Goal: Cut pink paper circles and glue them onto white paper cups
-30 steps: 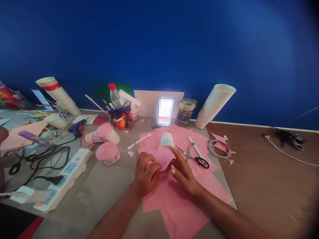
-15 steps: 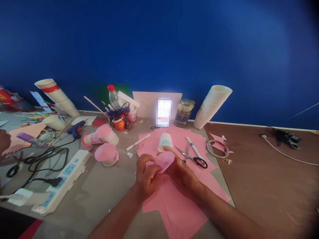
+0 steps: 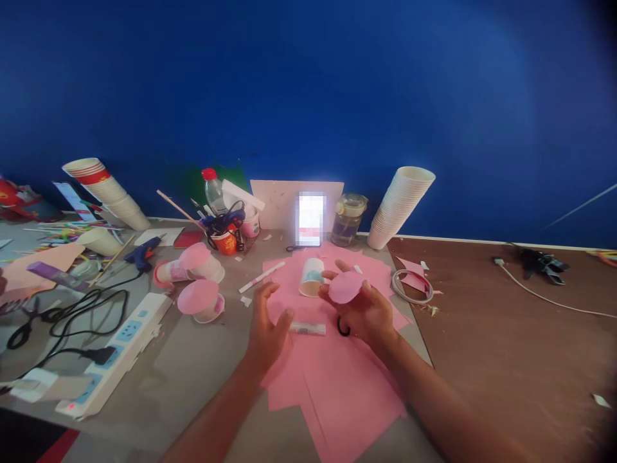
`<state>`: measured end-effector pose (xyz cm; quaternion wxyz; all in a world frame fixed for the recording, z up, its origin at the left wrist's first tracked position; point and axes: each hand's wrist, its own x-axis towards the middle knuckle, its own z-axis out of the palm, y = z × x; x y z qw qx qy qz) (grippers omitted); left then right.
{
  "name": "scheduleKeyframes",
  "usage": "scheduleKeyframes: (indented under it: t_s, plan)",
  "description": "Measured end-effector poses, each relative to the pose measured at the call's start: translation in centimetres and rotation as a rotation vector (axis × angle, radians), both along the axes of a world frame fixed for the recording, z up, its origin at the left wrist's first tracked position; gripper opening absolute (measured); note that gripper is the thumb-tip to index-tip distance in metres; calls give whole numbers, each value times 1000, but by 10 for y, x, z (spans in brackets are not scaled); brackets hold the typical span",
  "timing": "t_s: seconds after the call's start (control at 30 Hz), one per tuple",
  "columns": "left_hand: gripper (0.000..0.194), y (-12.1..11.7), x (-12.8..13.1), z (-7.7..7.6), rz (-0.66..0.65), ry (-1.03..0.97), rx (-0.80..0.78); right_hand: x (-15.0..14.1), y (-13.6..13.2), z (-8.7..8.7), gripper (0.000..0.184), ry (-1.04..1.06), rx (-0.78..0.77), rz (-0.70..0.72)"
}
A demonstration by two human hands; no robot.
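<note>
My right hand (image 3: 373, 315) pinches a pink paper circle (image 3: 344, 287) between thumb and fingers, above the pink paper sheets (image 3: 332, 392). To the left, my left hand (image 3: 270, 325) is empty, its thumb and fingers apart. A clear-and-white tube (image 3: 307, 328) lies between my hands; I cannot tell its exact kind. Beyond it, a white paper cup (image 3: 313, 273) rests on its side, mouth toward me. Scissors are mostly hidden under my right hand, with a black handle loop (image 3: 343, 326) showing. A white marker (image 3: 261, 277) lies beyond my left hand.
Several pink-topped paper cup pieces (image 3: 208, 314) stand left. Nearby are a power strip (image 3: 120, 350), black cables and a blue glue gun (image 3: 143, 252). Stacked cups (image 3: 400, 209), a glass jar (image 3: 348, 222) and a bright screen stand behind. A tape roll (image 3: 413, 287) lies right. Another person's hand shows far left.
My left hand has let go of the pink paper circle and moved slightly left, opening. My right hand now holds the circle, farther right. The clear tube has come into view.
</note>
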<state>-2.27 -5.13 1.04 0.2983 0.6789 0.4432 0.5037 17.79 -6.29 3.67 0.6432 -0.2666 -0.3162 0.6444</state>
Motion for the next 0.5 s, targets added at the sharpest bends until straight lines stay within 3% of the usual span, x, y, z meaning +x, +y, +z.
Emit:
scheduleKeyframes:
  t_s: [0.17,0.37,0.5]
  plan:
    - [36,12,0,8,-29,3,-371,17,14,-12,39,-13,-18,-184]
    - [36,41,15,26,-60,94,-498,11,16,-25,44,-18,-65,-261]
    - [33,65,35,25,-65,160,-554,9,17,-31,50,-61,-53,-288]
